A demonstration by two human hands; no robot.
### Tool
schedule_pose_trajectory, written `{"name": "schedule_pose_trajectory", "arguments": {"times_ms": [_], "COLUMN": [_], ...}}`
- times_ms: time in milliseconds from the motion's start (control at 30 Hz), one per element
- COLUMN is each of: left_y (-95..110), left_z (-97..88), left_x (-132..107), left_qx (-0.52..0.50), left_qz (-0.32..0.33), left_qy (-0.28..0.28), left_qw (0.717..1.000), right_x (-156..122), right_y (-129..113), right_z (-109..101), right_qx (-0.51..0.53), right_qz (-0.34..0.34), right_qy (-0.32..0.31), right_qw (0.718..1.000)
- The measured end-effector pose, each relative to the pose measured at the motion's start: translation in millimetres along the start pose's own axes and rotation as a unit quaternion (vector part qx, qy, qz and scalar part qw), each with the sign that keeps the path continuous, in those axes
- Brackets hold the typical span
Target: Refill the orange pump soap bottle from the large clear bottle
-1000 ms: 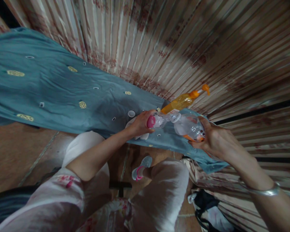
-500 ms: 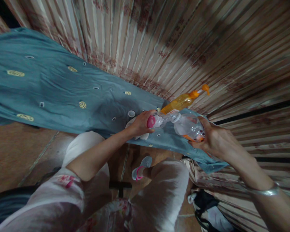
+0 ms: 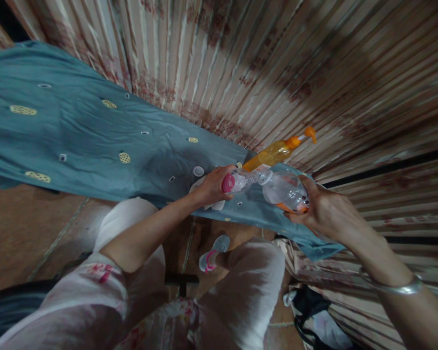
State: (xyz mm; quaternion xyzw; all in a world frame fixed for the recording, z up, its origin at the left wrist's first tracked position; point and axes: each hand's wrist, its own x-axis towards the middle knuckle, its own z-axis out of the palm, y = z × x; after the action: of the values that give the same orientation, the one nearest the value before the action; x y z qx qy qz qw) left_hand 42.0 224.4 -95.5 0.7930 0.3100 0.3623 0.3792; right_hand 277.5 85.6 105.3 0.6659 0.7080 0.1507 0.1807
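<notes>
My left hand (image 3: 218, 186) is closed round a clear plastic bottle (image 3: 243, 180) with a pink label. In my right hand (image 3: 316, 204) is a larger clear plastic bottle (image 3: 282, 189) that has an orange marking near its base. The two bottles meet neck to neck, the right one tilted toward the left one; whether liquid passes between them I cannot tell. Just behind them stands a pump bottle of yellow-orange liquid (image 3: 272, 154) with an orange pump top. A white cap (image 3: 198, 171) lies left of my left hand, and a white cloth or tissue (image 3: 216, 205) is partly hidden under it.
A teal cloth with pineapple prints (image 3: 91, 136) covers the long narrow surface. A pleated, patterned curtain (image 3: 219, 63) runs along its far side. Below are my legs, the tiled floor (image 3: 36, 228) and a black and white bag-like item (image 3: 314, 311).
Almost nothing differs. Both hands keep the bottles neck to neck in the same place.
</notes>
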Motion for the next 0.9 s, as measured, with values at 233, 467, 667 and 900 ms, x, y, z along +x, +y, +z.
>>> {"name": "schedule_pose_trajectory", "arguments": {"times_ms": [233,467,667,900], "left_y": [-2,-3,-2,-2], "left_z": [1.3,2.1,1.7,0.3], "left_x": [1,1,0,0], "left_qx": [-0.006,-0.007,-0.008,-0.006], "left_qz": [0.004,0.005,0.004,0.012], "left_qy": [0.007,-0.003,-0.003,-0.004], "left_qw": [1.000,1.000,1.000,1.000], "right_x": [-1,-1,-1,0], "right_y": [3,2,2,-10], "right_z": [3,1,3,-19], "right_qx": [0.006,0.001,-0.001,0.004], "right_qz": [-0.012,-0.001,-0.005,0.017], "right_qy": [0.010,-0.002,0.005,-0.054], "right_qw": [1.000,1.000,1.000,0.998]}}
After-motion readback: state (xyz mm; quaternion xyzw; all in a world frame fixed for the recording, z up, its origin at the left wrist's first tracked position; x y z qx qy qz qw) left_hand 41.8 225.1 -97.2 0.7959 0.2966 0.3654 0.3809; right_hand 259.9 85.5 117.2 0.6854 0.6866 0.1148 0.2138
